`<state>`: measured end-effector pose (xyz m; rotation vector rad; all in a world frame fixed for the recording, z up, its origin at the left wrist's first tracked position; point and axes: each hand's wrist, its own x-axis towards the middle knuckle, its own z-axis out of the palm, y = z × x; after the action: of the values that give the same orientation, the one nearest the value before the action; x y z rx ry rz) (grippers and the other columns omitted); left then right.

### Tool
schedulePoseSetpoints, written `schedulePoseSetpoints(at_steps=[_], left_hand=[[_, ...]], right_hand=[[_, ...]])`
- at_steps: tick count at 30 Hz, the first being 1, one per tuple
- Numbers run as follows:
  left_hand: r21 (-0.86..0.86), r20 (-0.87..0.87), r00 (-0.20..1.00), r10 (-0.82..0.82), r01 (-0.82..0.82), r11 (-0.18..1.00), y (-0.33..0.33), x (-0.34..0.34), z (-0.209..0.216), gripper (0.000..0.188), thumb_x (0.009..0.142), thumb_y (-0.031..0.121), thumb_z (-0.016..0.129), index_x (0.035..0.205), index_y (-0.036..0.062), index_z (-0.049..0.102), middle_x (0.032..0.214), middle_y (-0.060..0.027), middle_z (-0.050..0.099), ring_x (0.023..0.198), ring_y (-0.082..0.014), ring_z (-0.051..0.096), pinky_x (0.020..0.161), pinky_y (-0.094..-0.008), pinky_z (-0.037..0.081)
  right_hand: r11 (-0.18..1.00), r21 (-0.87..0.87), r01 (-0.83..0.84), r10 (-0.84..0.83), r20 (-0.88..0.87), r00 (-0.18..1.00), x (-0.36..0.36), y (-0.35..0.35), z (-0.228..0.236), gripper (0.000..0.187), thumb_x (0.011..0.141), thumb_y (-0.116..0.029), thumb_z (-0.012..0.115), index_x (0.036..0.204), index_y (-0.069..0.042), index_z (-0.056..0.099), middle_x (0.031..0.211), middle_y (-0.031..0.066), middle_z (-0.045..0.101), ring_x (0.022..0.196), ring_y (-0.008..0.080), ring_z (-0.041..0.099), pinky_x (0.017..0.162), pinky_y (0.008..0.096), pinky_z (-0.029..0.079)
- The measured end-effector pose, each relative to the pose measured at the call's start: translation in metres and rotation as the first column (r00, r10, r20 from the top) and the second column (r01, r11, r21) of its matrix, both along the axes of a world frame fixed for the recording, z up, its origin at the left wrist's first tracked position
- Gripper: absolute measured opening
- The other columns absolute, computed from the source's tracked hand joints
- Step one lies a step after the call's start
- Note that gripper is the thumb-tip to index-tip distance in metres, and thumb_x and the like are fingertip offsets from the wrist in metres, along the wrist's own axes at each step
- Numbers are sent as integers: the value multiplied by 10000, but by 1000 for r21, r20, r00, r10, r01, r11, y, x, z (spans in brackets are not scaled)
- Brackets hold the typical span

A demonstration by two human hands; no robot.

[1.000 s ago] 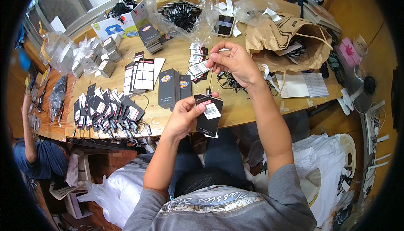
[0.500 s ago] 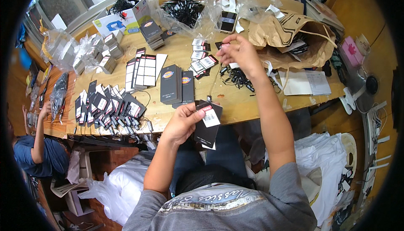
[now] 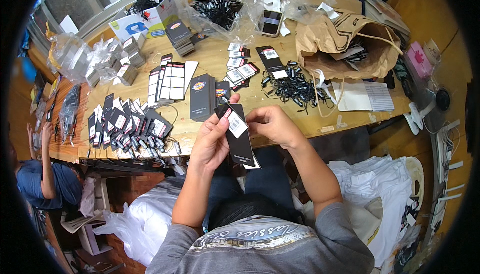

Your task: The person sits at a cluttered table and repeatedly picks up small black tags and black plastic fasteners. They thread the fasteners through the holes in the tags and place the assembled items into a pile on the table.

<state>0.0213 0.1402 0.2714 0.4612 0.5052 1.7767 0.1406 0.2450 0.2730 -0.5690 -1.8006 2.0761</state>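
My left hand [image 3: 207, 141] is closed on a few black hang tags [image 3: 241, 144], thumb over a white barcode sticker on the front one. A white piece sticks out at their lower end. Close against the tags' right edge is my right hand [image 3: 274, 125], its fingertips pinched; what they hold is hidden. A small black-and-silver string fastener shows at the tags' top. Just beyond stands a stack of black tags [image 3: 201, 101]. Tangled black tag strings [image 3: 288, 88] lie to the right, beside a separate stickered tag [image 3: 270, 59]. Small barcode tags [image 3: 241, 71] lie between them.
Strung tags [image 3: 130, 124] pile at the table's left front, below sticker sheets [image 3: 172, 81]. Bagged tag stacks [image 3: 107, 61], a carton [image 3: 145, 24] and a phone [image 3: 271, 23] stand behind. An open paper bag [image 3: 320, 39] is at right. Another person [image 3: 47, 184] sits at far left.
My right hand has come down and left from the strings at the back to the tags. My left hand has raised and tilted the tags slightly. The paper bag has shifted slightly.
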Motion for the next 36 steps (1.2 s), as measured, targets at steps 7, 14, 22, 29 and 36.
schedulePoseSetpoints(at_steps=[7,14,22,29,36], left_hand=[[-90,-119,992,-41,30,995,-7,8,4,421,776,101,553,1151,-28,411,1255,-78,367,873,-105,546,749,-252,463],[-62,-134,990,-38,30,998,-18,2,4,332,795,51,508,1113,-26,452,1266,-72,352,980,-132,501,814,-269,437],[-53,-66,995,81,-84,995,-24,-6,9,335,789,62,522,1106,-22,454,1245,-80,380,968,-140,513,807,-286,448],[-119,-79,993,82,-91,989,-20,6,6,347,787,67,528,1116,-9,454,1170,-75,457,912,-131,539,760,-279,473],[-164,-251,967,36,-79,983,-17,20,11,325,796,54,511,1113,-5,468,1206,-67,423,900,-96,518,795,-234,419]], right_hand=[[997,28,75,-68,-189,980,-2,-3,-1,246,717,26,572,960,25,533,797,45,591,704,88,553,655,213,445],[989,148,26,-30,23,999,14,-2,4,78,699,-14,586,768,23,588,801,65,589,748,104,537,667,236,424],[981,154,118,-110,-57,992,48,8,10,64,738,-26,544,790,12,537,714,40,573,689,91,543,675,221,421],[954,-53,296,-291,-411,864,57,22,19,69,745,-27,556,795,17,538,681,45,556,645,102,540,637,221,435],[859,483,169,-61,-231,971,25,3,17,229,734,-7,556,961,1,526,932,69,561,817,129,545,711,242,449]])
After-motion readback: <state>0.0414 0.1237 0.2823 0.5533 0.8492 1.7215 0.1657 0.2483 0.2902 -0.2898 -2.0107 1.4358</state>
